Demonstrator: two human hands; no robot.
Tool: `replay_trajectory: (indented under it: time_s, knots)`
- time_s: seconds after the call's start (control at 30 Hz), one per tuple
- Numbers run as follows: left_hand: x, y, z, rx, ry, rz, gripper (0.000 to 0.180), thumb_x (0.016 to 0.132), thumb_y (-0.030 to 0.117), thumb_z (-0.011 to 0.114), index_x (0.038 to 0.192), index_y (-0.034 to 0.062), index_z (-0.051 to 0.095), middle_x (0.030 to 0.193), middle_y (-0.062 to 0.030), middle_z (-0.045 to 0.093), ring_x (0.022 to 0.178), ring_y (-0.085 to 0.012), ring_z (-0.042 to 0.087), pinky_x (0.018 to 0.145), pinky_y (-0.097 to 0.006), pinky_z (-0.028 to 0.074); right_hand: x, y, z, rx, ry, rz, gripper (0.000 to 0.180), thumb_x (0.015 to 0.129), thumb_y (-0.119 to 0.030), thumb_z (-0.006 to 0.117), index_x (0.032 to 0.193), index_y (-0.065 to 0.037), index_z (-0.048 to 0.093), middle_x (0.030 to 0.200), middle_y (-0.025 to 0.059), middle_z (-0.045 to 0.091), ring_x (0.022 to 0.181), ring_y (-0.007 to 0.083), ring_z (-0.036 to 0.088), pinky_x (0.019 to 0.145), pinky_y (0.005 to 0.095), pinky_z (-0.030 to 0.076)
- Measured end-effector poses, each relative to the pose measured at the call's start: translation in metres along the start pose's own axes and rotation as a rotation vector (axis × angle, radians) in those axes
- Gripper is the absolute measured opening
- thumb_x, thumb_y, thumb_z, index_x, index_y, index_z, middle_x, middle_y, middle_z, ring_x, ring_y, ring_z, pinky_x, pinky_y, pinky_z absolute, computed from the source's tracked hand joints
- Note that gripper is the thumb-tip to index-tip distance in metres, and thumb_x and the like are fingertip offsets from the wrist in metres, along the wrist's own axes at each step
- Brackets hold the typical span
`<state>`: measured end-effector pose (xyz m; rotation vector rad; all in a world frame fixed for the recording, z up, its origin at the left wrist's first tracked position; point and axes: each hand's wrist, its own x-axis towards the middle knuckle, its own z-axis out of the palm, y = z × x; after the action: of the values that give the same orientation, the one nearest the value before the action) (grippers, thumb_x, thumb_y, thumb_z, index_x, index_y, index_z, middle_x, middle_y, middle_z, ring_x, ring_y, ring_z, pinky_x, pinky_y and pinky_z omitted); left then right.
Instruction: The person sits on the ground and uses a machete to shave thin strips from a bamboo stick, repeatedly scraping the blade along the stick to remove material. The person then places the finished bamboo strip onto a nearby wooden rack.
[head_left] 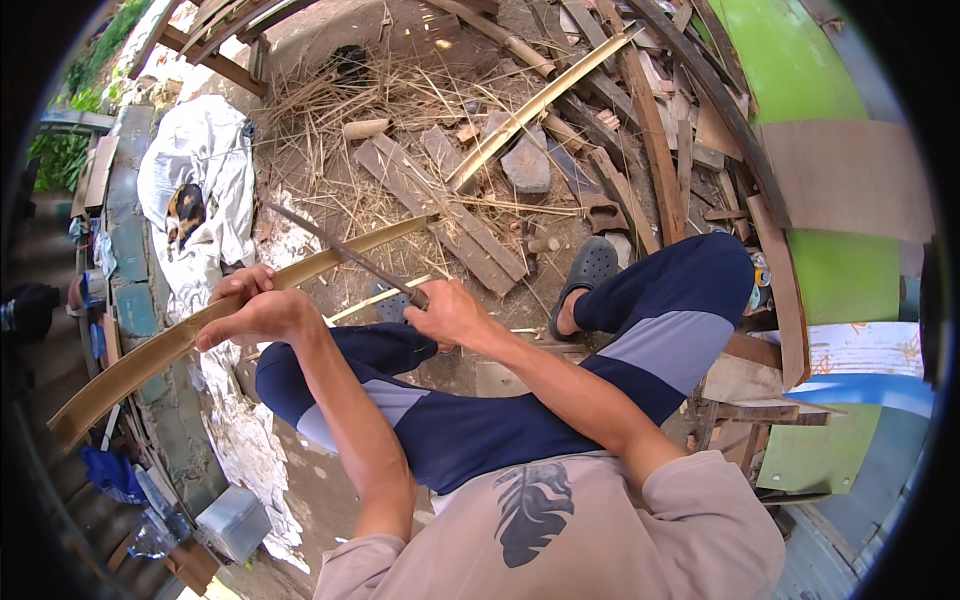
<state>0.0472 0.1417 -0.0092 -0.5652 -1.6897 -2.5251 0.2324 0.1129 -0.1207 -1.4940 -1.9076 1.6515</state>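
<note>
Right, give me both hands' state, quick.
Left hand: holding the split bamboo strip.
Right hand: closed around the handle of the long, narrow-bladed knife.

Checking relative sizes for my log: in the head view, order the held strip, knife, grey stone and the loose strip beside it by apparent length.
1. Held strip
2. Loose strip
3. Knife, handle partly hidden
4. Grey stone
Nearness may enlarge the held items.
</note>
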Motion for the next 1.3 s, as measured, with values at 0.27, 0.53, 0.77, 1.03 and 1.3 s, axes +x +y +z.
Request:
replay_trajectory:
  time_s: [0.27,0.53,0.77,1.03,1.3]
  knots:
    - [-0.012,0.006,0.008,0.029,-0.067,0.046,0.085,0.077,0.09,0.017,0.066,0.008,0.037,0.053,-0.0018,0.03,0.044,-0.0136,0.03,0.044,-0.027,0.034,0.035,0.098,-0.001,-0.069,0.076,0.2,0.036,0.077,-0.033,0.062,0.084,0.002,0.068,0.073,0.0272,0.065,0.074,0.0415,0.067,0.072,0.0466,0.052]
    - [-0.014,0.004,0.013,0.064,-0.051,0.035,0.087,0.074,0.092,0.013,0.065,0.0087,0.036,0.05,-0.0013,0.029,0.045,-0.0136,0.03,0.045,-0.025,0.033,-0.006,-0.019,-0.003,0.114,-0.021,-0.049,0.029,0.077,-0.026,0.063,0.081,0.003,0.065,0.065,0.0239,0.063,0.063,0.0362,0.065,0.064,0.0443,0.051]
    - [-0.006,0.005,0.006,0.042,-0.036,0.022,0.087,0.074,0.093,0.015,0.065,0.009,0.036,0.049,-0.0017,0.029,0.045,-0.0142,0.03,0.046,-0.027,0.034,0.04,0.094,0.012,-0.02,0.092,0.26,0.037,0.078,-0.032,0.061,0.09,0.002,0.069,0.079,0.0276,0.067,0.073,0.0402,0.067,0.069,0.0448,0.052]
    - [-0.008,0.003,0.006,0.056,-0.053,0.02,0.087,0.075,0.091,0.012,0.067,0.0085,0.037,0.051,-0.0023,0.031,0.044,-0.0144,0.031,0.047,-0.027,0.036,0.002,-0.006,-0.005,0.043,-0.029,0.037,0.037,0.079,-0.033,0.061,0.09,0.002,0.069,0.081,0.0284,0.067,0.08,0.0431,0.067,0.076,0.047,0.053]
    - [0.004,0.0,0.001,0.012,0.003,-0.046,0.086,0.075,0.091,0.011,0.066,0.0094,0.036,0.05,-0.0013,0.029,0.044,-0.0139,0.03,0.049,-0.027,0.037,0.043,0.088,0.023,0.002,0.08,0.239,0.037,0.078,-0.033,0.062,0.085,0.003,0.068,0.08,0.0289,0.066,0.081,0.0435,0.066,0.075,0.0475,0.052]
